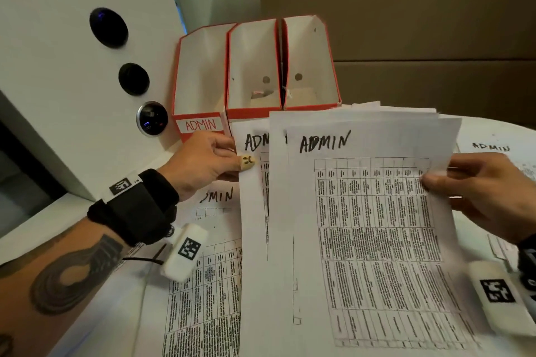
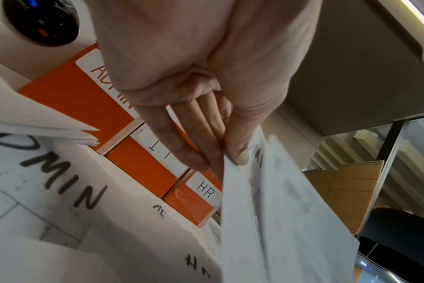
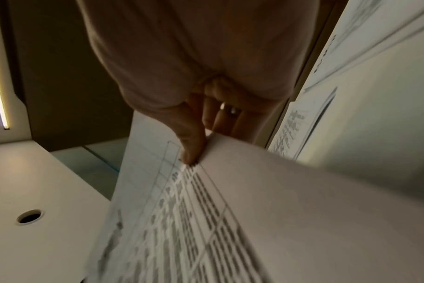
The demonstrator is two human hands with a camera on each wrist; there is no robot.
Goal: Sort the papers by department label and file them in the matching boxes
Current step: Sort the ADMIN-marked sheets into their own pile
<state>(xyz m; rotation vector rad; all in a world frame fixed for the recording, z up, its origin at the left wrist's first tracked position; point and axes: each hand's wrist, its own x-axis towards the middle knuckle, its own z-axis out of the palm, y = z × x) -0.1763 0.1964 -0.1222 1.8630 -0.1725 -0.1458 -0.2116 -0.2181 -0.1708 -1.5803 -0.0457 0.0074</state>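
Observation:
I hold a stack of printed sheets (image 1: 362, 226) headed ADMIN above the table. My left hand (image 1: 203, 162) pinches the stack's left edge (image 2: 232, 172), thumb on top and fingers behind. My right hand (image 1: 478, 194) pinches the top ADMIN sheet (image 3: 206, 210) at its right edge, thumb on the table grid. Three orange file boxes stand at the back: ADMIN (image 1: 200, 124), I.T (image 2: 143, 159) and HR (image 2: 196, 199). In the head view the held sheets hide the I.T and HR labels.
More ADMIN sheets lie flat on the white table (image 1: 87, 327) under my left wrist (image 1: 214, 197) and at the far right (image 1: 490, 148). A white cabinet with round black knobs (image 1: 133, 78) stands on the left. Brown cardboard (image 1: 435, 38) backs the boxes.

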